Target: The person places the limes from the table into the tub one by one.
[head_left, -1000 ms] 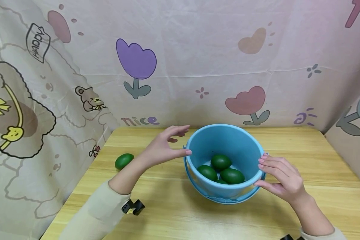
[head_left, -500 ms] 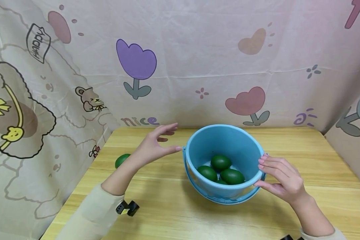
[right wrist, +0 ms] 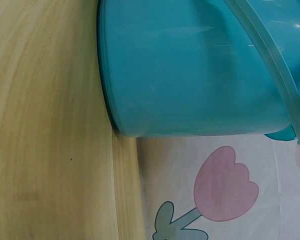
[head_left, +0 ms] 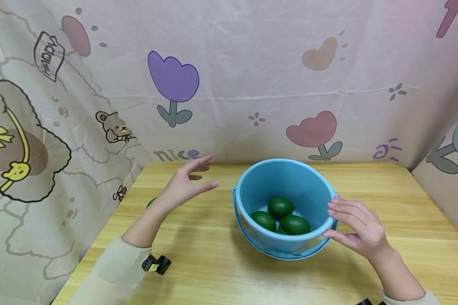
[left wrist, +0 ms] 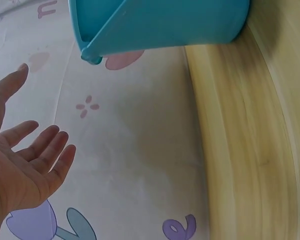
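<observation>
A blue bucket [head_left: 286,243] stands on the wooden table, its handle hanging down at the front. Inside lie several smooth, dark green oval fruits [head_left: 294,224]; one is mostly covered by the others. My right hand [head_left: 360,226] holds the bucket's right rim, with fingertips and thumb on the edge; the right wrist view shows only the bucket's side. Left of the bucket, my left hand [head_left: 185,184] is in the air with nothing in it, fingers and thumb spread apart. Another green fruit [head_left: 150,202] on the table is nearly hidden behind the left forearm.
The table [head_left: 206,271] is light wood and ends at a patterned cloth [head_left: 229,84] hung behind it. More cloth hangs along the left and right sides. A small black device [head_left: 156,264] sits at the left sleeve cuff.
My left hand has drawn away from the bucket's left rim, moving left. Its forearm now covers most of the loose fruit. The right hand and the bucket have stayed put.
</observation>
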The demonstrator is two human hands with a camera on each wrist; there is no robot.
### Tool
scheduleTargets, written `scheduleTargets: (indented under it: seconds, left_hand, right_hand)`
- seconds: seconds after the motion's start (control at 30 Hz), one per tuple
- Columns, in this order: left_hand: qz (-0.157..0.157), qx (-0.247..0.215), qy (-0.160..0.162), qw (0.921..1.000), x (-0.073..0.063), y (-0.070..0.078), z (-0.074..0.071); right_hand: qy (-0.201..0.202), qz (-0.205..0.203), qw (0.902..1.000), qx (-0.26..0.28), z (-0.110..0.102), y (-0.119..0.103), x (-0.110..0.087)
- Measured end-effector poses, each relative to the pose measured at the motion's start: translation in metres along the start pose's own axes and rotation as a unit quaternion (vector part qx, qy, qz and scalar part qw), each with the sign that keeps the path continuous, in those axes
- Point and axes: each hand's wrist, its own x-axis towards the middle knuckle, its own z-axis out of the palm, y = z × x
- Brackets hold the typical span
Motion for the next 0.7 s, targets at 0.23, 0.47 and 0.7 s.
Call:
scheduleTargets:
  seconds: [0.23, 0.47, 0.7]
  left_hand:
    - [-0.015, -0.013, 0.018, 0.9996, -0.001, -0.008, -0.006]
    - [-0.026, -0.019, 0.03, 0.999, -0.006, -0.02, -0.012]
    - [-0.038, -0.05, 0.045, 0.997, -0.006, -0.036, -0.017]
  right_hand:
    - [0.002, -0.002, 1.0, 0.001, 0.001, -0.001, 0.001]
    - [0.005, -0.005, 1.0, 0.002, 0.002, 0.0, 0.002]
    - [0.001, -0.001, 1.0, -0.002, 0.0, 0.0, 0.0]
